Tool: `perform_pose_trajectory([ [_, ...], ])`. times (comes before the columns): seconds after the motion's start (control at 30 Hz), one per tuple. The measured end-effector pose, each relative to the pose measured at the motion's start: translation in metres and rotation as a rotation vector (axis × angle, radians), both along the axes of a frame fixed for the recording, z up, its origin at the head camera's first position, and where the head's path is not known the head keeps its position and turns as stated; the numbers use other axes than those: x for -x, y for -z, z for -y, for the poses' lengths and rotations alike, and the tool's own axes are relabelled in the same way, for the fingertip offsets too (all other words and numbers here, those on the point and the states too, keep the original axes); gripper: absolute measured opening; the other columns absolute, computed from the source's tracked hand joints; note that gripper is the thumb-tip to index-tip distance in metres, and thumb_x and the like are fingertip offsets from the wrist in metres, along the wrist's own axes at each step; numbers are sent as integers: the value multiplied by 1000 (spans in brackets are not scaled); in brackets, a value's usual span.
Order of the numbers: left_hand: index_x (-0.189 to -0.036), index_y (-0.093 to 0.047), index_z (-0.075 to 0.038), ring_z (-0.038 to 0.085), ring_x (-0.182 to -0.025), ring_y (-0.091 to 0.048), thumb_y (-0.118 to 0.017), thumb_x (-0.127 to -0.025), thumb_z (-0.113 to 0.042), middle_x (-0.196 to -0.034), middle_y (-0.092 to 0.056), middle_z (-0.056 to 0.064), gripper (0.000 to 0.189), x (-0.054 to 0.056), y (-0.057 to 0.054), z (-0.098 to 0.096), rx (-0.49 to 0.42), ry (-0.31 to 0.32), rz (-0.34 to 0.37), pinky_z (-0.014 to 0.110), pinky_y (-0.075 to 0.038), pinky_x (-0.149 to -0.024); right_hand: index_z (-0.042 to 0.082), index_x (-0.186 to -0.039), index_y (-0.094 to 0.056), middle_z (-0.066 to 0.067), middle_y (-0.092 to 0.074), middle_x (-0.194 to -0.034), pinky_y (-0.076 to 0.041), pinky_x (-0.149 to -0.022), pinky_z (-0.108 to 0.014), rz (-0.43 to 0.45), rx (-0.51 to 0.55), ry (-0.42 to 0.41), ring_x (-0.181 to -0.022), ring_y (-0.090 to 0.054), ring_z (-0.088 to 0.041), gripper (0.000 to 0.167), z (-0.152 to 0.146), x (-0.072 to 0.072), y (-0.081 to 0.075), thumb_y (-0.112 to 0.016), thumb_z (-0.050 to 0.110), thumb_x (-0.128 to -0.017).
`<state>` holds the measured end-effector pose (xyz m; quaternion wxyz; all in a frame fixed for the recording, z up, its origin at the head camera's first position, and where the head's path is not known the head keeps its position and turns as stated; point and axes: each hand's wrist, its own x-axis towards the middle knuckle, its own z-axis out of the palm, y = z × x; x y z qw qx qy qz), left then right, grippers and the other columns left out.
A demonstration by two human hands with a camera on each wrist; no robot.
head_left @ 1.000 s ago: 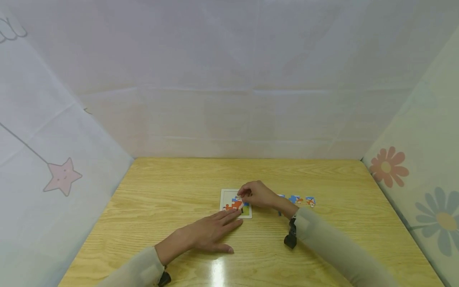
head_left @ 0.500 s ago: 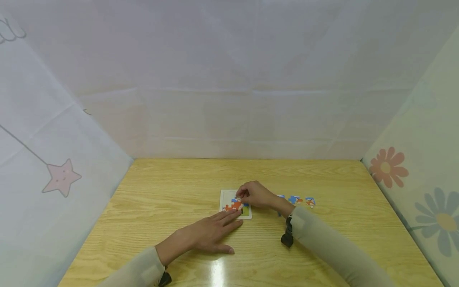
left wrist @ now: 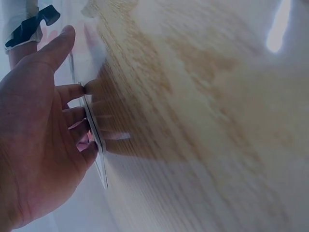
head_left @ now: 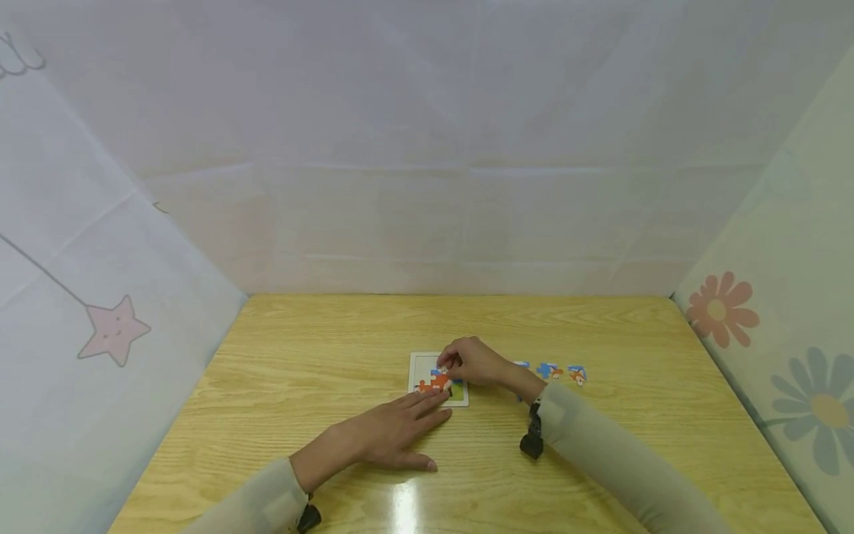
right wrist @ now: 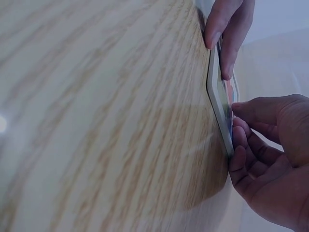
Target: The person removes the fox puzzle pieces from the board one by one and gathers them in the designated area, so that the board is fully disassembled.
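A square puzzle board (head_left: 422, 365) with a pale rim lies on the table, partly filled with orange, blue and green pieces (head_left: 435, 382). My left hand (head_left: 394, 432) lies flat, its fingertips resting on the board's near side and covering part of the picture. From the right, my right hand (head_left: 477, 362) reaches over the board's far right part. Thumb and forefinger there pinch a small puzzle piece (head_left: 443, 369), mostly hidden by the fingers. In the right wrist view the thumb (right wrist: 256, 110) is down at the board's surface, with the other fingers curled beside its edge.
Loose puzzle pieces lie right of the board: a blue and orange one (head_left: 550, 371), another with an orange animal face (head_left: 577, 375), and blue bits (head_left: 522, 364) partly behind my right wrist. Pale cloth walls (head_left: 373, 230) border the wooden table (head_left: 300, 348).
My right hand has shifted slightly left over the board with the puzzle piece, and its wrist has come left too. My left hand has stayed in place.
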<state>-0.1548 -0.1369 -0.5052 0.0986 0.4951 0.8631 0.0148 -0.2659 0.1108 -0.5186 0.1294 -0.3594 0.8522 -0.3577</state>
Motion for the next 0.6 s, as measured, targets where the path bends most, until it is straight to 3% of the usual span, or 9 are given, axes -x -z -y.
perform_pose_trajectory([
  [0.23, -167, -33, -12, 31, -161, -23, -46, -105, -69, -177, -17, 12, 85, 1, 0, 0, -5, 5, 8, 46, -31, -127, -1, -112, -75, -6, -71, -94, -53, -73, -21, 37, -11, -8, -80, -61, -6, 18, 2, -1, -2, -70, -4, -95],
  [0.6, -168, -33, -13, 31, -162, -22, -49, -105, -67, -178, -15, 10, 84, 1, -5, -2, 9, -30, 77, 46, -31, -128, 1, -112, -73, -6, -71, -96, -53, -74, -23, 77, 15, 45, -83, -62, -10, 15, 3, -3, -2, -74, 2, -96],
])
